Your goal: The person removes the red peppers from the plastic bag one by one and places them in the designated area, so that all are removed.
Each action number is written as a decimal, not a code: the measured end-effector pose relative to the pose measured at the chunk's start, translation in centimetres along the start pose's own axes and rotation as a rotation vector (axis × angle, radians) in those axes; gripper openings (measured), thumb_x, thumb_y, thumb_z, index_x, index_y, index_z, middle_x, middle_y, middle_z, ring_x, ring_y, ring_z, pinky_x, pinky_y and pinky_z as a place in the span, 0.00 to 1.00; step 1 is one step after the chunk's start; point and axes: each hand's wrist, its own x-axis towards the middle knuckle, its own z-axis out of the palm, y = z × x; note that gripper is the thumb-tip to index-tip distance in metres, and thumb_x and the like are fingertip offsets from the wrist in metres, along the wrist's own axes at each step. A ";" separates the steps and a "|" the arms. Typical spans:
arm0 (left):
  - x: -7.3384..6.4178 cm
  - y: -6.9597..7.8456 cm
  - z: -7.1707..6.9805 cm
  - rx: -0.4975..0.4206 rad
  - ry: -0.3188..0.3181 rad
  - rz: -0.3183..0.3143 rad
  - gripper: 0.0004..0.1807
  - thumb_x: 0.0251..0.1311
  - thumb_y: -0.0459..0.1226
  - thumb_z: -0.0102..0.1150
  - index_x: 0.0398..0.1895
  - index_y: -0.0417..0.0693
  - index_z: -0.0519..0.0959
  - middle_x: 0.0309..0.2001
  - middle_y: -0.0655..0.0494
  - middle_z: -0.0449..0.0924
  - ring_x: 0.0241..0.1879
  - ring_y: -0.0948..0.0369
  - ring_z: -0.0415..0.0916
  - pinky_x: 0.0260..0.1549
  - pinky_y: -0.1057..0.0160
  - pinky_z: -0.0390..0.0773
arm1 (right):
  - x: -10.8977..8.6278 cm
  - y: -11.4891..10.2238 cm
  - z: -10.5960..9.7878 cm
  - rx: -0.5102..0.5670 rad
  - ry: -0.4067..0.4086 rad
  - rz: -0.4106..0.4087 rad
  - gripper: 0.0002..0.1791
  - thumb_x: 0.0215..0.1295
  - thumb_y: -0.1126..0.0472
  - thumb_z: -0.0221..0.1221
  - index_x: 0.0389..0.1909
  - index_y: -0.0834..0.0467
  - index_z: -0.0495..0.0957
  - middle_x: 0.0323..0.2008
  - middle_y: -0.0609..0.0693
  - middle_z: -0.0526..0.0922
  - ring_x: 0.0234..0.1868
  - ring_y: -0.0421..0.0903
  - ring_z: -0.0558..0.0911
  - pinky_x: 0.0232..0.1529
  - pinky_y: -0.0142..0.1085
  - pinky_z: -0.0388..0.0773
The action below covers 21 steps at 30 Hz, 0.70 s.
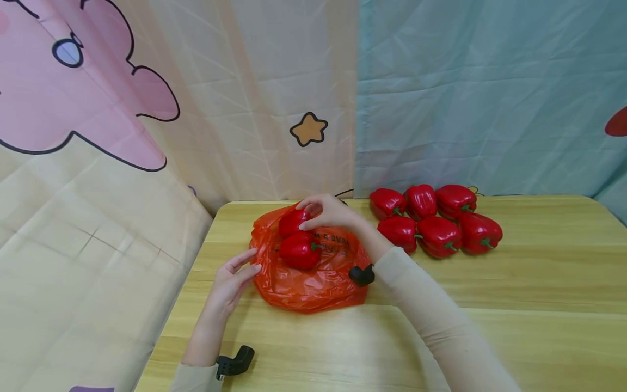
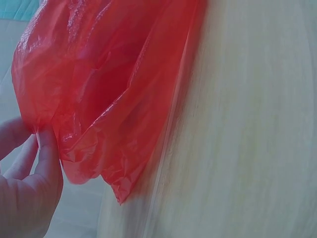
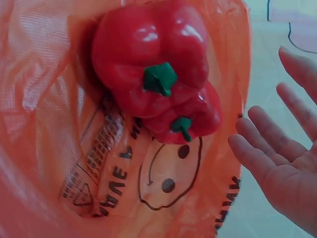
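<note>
An orange-red plastic bag (image 1: 313,286) lies spread on the table, its mouth facing up. Two red bell peppers sit in it, a nearer pepper (image 1: 299,251) and a farther pepper (image 1: 292,222), both with green stems in the right wrist view. At the bag's left edge, my left hand (image 1: 234,280) pinches the plastic between thumb and fingertips, which shows in the left wrist view. My right hand (image 1: 329,212) is over the bag's far side by the farther pepper. In the right wrist view its fingers (image 3: 257,148) are spread and relaxed, apart from both peppers.
Several more red bell peppers (image 1: 439,236) lie in two rows right of the bag, toward the back of the wooden table (image 1: 539,283). Behind the table hangs a patterned curtain (image 1: 274,98). Each wrist carries a black camera mount (image 1: 236,361).
</note>
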 end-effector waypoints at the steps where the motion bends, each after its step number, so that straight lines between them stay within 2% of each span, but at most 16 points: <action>1: 0.0 0.0 0.0 0.000 0.000 0.001 0.26 0.60 0.24 0.53 0.63 0.33 0.65 0.56 0.51 0.64 0.44 0.66 0.76 0.48 0.69 0.76 | 0.0 0.1 0.1 0.007 -0.003 0.005 0.26 0.54 0.62 0.66 0.54 0.64 0.74 0.49 0.62 0.77 0.47 0.52 0.76 0.44 0.36 0.79; 3: 0.0 -0.1 0.1 -0.002 0.000 0.003 0.26 0.60 0.24 0.52 0.63 0.33 0.65 0.56 0.50 0.64 0.43 0.66 0.76 0.47 0.69 0.76 | 0.0 0.3 0.4 0.023 -0.007 0.021 0.26 0.53 0.62 0.67 0.54 0.63 0.74 0.49 0.61 0.77 0.48 0.52 0.75 0.45 0.37 0.79; 9: 0.1 -0.1 0.2 -0.013 -0.001 -0.006 0.26 0.60 0.24 0.53 0.63 0.33 0.64 0.57 0.49 0.63 0.44 0.65 0.76 0.48 0.69 0.76 | 0.0 1.1 0.9 -0.018 -0.004 0.024 0.27 0.52 0.59 0.68 0.54 0.60 0.75 0.50 0.57 0.78 0.48 0.52 0.76 0.46 0.38 0.78; 16: 0.1 0.0 0.4 -0.021 0.009 -0.018 0.26 0.60 0.25 0.53 0.64 0.34 0.64 0.57 0.50 0.63 0.44 0.65 0.76 0.48 0.68 0.75 | -0.1 2.1 1.6 -0.011 -0.078 -0.032 0.26 0.52 0.60 0.68 0.54 0.61 0.76 0.51 0.56 0.78 0.49 0.51 0.75 0.50 0.38 0.76; 21: 0.0 0.0 0.4 -0.019 0.009 -0.013 0.26 0.60 0.24 0.53 0.63 0.33 0.64 0.57 0.49 0.63 0.44 0.65 0.76 0.48 0.68 0.76 | -0.2 2.5 2.0 -0.034 -0.104 -0.025 0.26 0.50 0.60 0.69 0.52 0.60 0.77 0.50 0.53 0.79 0.49 0.49 0.75 0.47 0.36 0.77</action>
